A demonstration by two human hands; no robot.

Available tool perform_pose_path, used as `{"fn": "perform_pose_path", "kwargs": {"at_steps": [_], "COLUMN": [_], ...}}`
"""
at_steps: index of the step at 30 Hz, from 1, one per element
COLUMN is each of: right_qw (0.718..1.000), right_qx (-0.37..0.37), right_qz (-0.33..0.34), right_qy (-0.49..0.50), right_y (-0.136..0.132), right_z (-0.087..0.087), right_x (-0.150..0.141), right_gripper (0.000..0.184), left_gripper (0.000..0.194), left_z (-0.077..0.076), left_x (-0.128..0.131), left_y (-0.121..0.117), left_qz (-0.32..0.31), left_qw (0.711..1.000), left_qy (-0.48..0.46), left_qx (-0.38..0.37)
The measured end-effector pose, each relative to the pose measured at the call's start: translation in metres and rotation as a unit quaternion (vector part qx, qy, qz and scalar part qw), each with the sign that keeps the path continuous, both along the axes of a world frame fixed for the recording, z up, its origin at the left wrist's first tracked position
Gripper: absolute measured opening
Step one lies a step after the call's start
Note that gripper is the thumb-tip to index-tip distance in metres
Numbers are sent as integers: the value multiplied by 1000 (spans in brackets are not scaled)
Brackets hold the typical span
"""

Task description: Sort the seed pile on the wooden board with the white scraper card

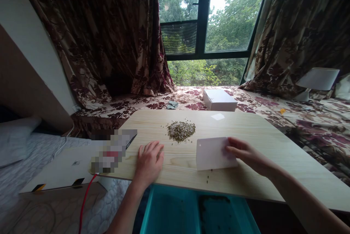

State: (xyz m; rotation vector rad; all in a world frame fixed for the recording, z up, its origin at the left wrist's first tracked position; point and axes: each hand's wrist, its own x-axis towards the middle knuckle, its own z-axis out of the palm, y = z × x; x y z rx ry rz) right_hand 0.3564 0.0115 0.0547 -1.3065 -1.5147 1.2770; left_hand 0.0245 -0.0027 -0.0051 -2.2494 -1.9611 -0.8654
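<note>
My right hand [240, 151] grips the right edge of a thin white plastic card [212, 155] with a small hole in its upper left corner. The card stands tilted on the wooden tabletop, its lower edge near a few stray beans [207, 179]. Palm down, my left hand [150, 161] rests on the tabletop with fingers stretched forward and nothing visible in it. Beyond both hands lies a pile [181, 131] of small green-brown beans mixed with white grains, touched by neither hand. Several loose beans are scattered around it.
A blue two-compartment tray [171, 208] sits below the table's [273, 164] front edge, dark bits in its right compartment. A blurred-out item [112, 153] lies at the table's left end, with a red cable [86, 197] hanging there. A white box [220, 99] stands behind the table.
</note>
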Motion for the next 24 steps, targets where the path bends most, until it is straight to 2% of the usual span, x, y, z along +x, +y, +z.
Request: {"fn": "perform_pose_path", "kwargs": {"at_steps": [6,8,10,12,14,17,20,24], "right_qw": [999,998,998,997,988,966,966,972], "right_qx": [-34,-45,-47,-24,19,39,50,60], "right_qz": [-39,-52,-42,-54,-122,-212,-220,-203], "right_qy": [-10,-4,6,39,97,140,126,98], "right_y": [-34,-39,-37,-27,-10,18,39,51], "right_z": [1,4,5,4,1,-7,-14,-17], "right_x": [1,3,5,5,3,-3,-11,-21], "right_gripper": [44,47,44,37,34,31,27,24], "left_gripper": [27,27,27,27,27,26,26,27], "left_z": [1,1,2,2,2,2,2,2], "left_x": [0,0,0,0,1,1,1,2], "left_y": [0,0,-1,-1,-1,-1,-1,-1], "left_qz": [-1,-2,-2,0,1,1,2,3], "left_qw": [1000,1000,1000,1000,1000,1000,1000,1000], "left_qy": [0,1,1,1,0,-2,-4,-8], "left_qx": [2,-1,-4,-7,-6,-4,1,1]}}
